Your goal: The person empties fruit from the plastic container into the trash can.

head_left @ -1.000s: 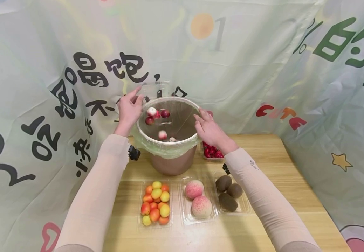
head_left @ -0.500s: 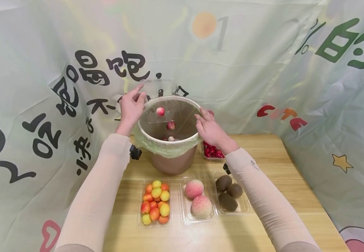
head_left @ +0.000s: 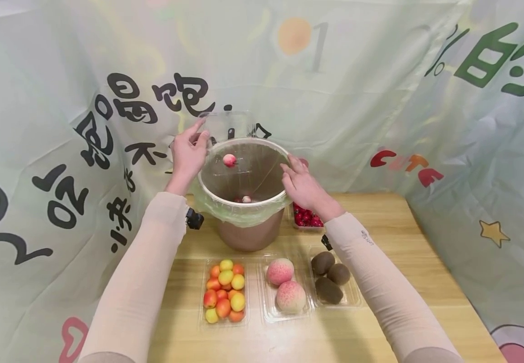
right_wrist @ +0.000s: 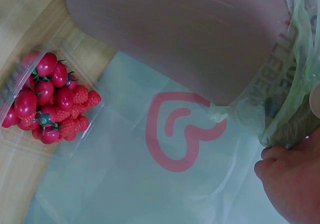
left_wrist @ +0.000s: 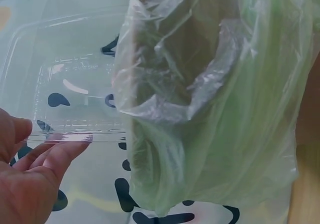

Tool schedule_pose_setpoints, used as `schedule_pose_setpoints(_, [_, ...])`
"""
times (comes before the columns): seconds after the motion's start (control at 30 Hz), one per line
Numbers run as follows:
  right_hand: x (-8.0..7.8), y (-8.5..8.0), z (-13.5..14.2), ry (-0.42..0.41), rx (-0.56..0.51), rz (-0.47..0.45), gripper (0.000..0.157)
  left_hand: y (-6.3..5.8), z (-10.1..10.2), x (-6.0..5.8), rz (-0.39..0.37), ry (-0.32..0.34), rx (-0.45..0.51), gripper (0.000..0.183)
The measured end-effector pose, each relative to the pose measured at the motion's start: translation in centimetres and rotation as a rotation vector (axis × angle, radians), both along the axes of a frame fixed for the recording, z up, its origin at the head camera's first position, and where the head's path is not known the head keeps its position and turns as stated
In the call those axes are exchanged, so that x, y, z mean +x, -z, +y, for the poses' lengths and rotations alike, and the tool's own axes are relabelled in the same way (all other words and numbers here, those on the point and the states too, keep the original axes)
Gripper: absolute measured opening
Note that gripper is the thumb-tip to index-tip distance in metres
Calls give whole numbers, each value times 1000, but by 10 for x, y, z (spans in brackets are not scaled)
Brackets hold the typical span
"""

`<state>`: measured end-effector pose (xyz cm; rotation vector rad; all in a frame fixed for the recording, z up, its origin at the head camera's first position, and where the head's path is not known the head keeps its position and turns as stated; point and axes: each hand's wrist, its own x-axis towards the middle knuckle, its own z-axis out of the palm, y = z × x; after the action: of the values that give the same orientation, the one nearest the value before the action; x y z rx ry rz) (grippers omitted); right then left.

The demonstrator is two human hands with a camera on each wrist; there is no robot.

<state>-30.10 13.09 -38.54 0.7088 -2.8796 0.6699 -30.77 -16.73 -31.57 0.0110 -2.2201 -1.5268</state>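
Note:
My left hand [head_left: 189, 154] pinches the edge of a clear plastic clamshell box [left_wrist: 80, 78], thumb on one side and fingers on the other. The box tilts over the mouth of a brown bin [head_left: 249, 237] lined with a pale green plastic bag [left_wrist: 225, 139]. One small red-and-white fruit [head_left: 230, 160] shows in the box's lower part. Another small pale fruit [head_left: 246, 199] lies deeper inside the bin; the bottom is mostly hidden. My right hand [head_left: 303, 185] grips the bin's bagged rim on the right, as the right wrist view also shows.
In front of the bin stand clear boxes of yellow and orange fruits [head_left: 224, 292], two peaches [head_left: 290, 296] and three kiwis [head_left: 329, 290]. A box of cherry tomatoes and raspberries [right_wrist: 55, 98] sits right of the bin. A printed cloth [head_left: 357, 101] surrounds the wooden table [head_left: 407, 262].
Several red fruits have dropped out of the tilted box into the bin, leaving one showing in it. The box has tipped a little more; both hands have barely moved.

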Motion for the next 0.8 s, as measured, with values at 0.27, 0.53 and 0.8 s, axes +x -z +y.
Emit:
schedule_pose_setpoints(0.27, [0, -2, -1, 2, 24, 1, 66, -2, -1, 2, 5, -10, 21, 39])
schedule_pose_setpoints(0.53, [-2, -3, 0, 11, 4, -22, 68, 0, -3, 1, 29, -20, -5, 38])
schedule_pose_setpoints(0.8, [-1, -1, -1, 12, -1, -29, 67, 2, -6, 1, 27, -1, 21, 39])
